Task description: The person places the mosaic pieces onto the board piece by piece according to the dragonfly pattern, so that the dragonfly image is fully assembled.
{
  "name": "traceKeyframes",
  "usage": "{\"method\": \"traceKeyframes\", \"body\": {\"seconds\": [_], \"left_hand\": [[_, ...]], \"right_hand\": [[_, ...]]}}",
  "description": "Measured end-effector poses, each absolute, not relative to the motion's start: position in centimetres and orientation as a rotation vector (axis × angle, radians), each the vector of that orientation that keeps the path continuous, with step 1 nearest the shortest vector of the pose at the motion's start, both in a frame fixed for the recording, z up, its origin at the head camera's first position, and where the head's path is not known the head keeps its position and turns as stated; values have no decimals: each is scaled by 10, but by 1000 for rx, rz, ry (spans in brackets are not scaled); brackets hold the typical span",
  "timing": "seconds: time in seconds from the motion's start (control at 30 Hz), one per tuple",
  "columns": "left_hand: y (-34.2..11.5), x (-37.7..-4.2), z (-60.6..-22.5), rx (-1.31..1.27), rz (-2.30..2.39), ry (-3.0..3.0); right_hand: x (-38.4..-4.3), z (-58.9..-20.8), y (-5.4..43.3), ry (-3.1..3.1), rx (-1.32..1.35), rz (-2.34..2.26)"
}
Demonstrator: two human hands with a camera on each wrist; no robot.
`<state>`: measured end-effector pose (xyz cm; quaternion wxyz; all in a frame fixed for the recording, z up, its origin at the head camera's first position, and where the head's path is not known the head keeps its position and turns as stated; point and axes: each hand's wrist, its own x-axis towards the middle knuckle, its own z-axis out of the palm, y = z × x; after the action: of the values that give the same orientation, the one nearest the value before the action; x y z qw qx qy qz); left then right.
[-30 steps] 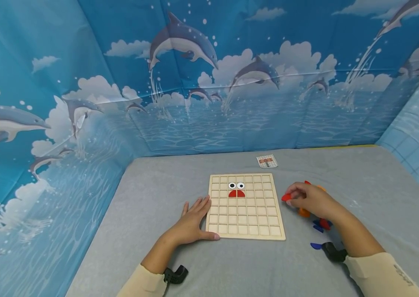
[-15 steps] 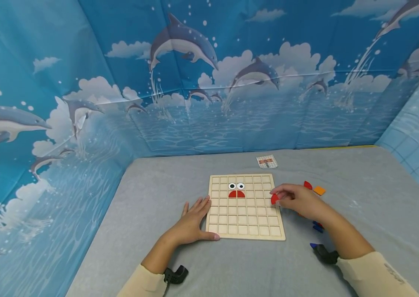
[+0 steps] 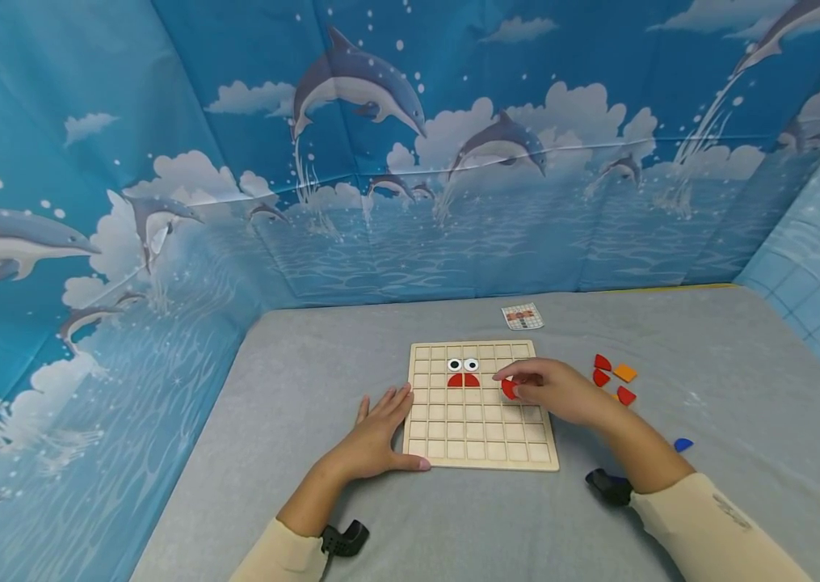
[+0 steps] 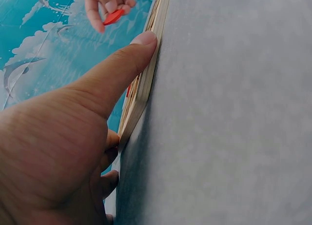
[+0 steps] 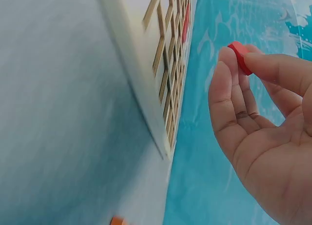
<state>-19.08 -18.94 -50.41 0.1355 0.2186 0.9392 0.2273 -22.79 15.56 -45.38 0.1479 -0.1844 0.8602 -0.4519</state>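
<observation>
Right hand (image 3: 558, 391), pinching a red piece (image 3: 508, 390), has moved inward over the board (image 3: 475, 431) from three o'clock, placement seemingly pending; spread left hand (image 3: 373, 442) touches its eight-o'clock edge.

The board (image 3: 475, 428) lies right of the left hand (image 3: 373, 439) and partly under the right hand (image 3: 561, 390); on it, between both, sit eyes (image 3: 455, 364); a card (image 3: 523, 316) lies beyond both hands, loose pieces (image 3: 602, 377) to their right

Wd grid bd (image 3: 476, 431), smooth; tbl cloth (image 3: 337, 356) matt.
</observation>
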Motion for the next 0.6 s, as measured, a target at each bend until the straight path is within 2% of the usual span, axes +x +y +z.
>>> {"method": "traceKeyframes", "body": {"seconds": [0.6], "left_hand": [[-191, -192, -507, 648, 667, 2728]], "right_hand": [[-247, -458, 108, 2387, -600, -1322]]}}
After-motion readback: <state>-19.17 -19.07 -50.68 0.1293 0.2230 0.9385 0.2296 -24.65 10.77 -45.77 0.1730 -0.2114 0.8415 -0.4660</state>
